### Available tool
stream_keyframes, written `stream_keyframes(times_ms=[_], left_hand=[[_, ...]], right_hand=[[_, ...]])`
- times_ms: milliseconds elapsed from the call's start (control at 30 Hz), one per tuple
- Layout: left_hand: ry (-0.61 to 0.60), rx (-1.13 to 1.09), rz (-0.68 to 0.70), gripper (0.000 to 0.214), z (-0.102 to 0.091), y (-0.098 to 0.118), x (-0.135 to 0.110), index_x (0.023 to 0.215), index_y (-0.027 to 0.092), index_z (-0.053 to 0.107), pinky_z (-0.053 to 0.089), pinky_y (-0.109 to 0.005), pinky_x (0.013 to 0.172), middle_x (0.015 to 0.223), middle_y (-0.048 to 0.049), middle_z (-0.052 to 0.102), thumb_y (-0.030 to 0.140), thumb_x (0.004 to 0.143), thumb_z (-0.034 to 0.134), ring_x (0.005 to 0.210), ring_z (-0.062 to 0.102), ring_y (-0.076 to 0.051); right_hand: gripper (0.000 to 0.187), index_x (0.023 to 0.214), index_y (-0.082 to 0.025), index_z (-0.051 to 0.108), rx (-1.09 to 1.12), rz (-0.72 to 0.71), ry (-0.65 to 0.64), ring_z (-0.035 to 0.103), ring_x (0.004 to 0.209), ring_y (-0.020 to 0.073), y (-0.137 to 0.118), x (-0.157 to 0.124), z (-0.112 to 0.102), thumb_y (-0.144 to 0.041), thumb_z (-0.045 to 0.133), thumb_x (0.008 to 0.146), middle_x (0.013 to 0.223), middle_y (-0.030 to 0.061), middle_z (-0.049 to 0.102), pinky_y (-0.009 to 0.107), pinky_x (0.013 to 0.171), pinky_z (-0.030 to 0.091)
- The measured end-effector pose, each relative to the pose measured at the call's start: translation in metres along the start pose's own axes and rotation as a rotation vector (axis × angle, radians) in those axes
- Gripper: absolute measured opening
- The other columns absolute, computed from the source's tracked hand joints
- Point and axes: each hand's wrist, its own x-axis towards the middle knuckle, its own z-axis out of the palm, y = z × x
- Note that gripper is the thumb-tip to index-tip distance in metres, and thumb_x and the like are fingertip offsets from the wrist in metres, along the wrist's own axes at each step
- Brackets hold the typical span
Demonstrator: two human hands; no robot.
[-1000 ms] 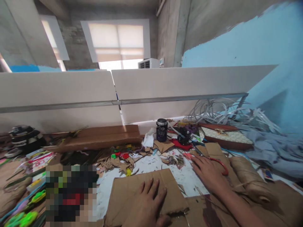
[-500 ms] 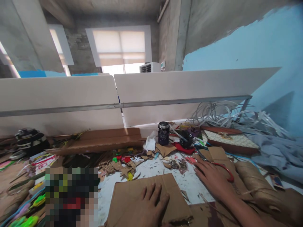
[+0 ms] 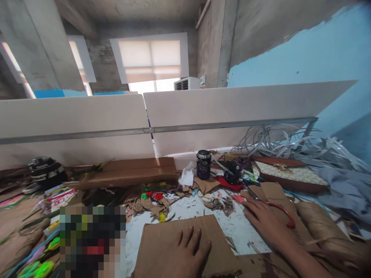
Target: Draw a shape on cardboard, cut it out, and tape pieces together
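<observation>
A square of brown cardboard (image 3: 158, 243) lies in front of me on the white table surface (image 3: 185, 209). My left hand (image 3: 189, 255) rests flat on it, fingers spread. Further right, my right hand (image 3: 265, 220) is stretched out low over the table with its fingers extended. Right beside it is a pair of scissors with a red handle (image 3: 290, 221), partly hidden by the hand. Whether the fingertips touch the scissors' blades I cannot tell. More cardboard (image 3: 274, 193) lies under and behind the scissors.
A big spool of twine (image 3: 321, 227) lies at the right, near a handbag (image 3: 290, 175). A dark jar (image 3: 203, 165) stands at the back among scraps of cardboard and twine (image 3: 139, 204). A long cardboard box (image 3: 136, 172) and a black flask (image 3: 48, 173) are to the left.
The whole view has shifted slightly, so things appear a little further right. Both hands keep about the same place over the cardboard and beside the scissors.
</observation>
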Motion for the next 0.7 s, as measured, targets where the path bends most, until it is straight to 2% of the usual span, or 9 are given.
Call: stream_keyframes(times_ms=[167,367,533,700], left_hand=[[-0.005,-0.001,0.003,0.076,0.0004,-0.0007,0.0002,0.161,0.041,0.028,0.029,-0.067,0.121,0.170,-0.0071,0.018,0.064,0.095,0.057,0.155,0.022,-0.042],[-0.015,-0.024,-0.009,0.066,-0.0006,-0.0002,0.0000,0.161,0.039,0.032,0.028,-0.069,0.121,0.169,-0.0081,0.018,0.061,0.100,0.048,0.155,0.021,-0.042],[0.005,-0.007,-0.003,0.057,0.0014,-0.0009,0.0000,0.161,0.042,0.030,0.029,-0.065,0.122,0.170,-0.0048,0.018,0.054,0.105,0.039,0.155,0.024,-0.039],[-0.002,-0.021,-0.008,0.064,0.0009,0.0001,0.0002,0.161,0.042,0.030,0.028,-0.069,0.121,0.169,-0.0065,0.020,0.063,0.101,0.042,0.155,0.024,-0.042]], right_hand=[[0.049,0.126,-0.019,0.073,0.007,0.003,0.004,0.064,0.124,0.0371,0.0028,0.0005,0.0027,-0.046,0.043,0.097,0.135,0.0153,0.072,0.057,0.106,0.050],[0.051,0.126,-0.017,0.073,0.006,0.005,0.014,0.063,0.125,0.0379,0.0035,-0.0001,0.0044,-0.046,0.042,0.098,0.135,0.0164,0.072,0.057,0.106,0.049],[0.052,0.127,-0.017,0.073,0.005,0.001,0.016,0.064,0.123,0.0374,0.0018,-0.0007,0.0027,-0.046,0.040,0.099,0.133,0.0162,0.072,0.057,0.106,0.049],[0.052,0.126,-0.017,0.073,0.012,0.001,0.016,0.064,0.124,0.0379,0.0016,-0.0003,0.0027,-0.046,0.040,0.099,0.134,0.0168,0.072,0.058,0.106,0.049]])
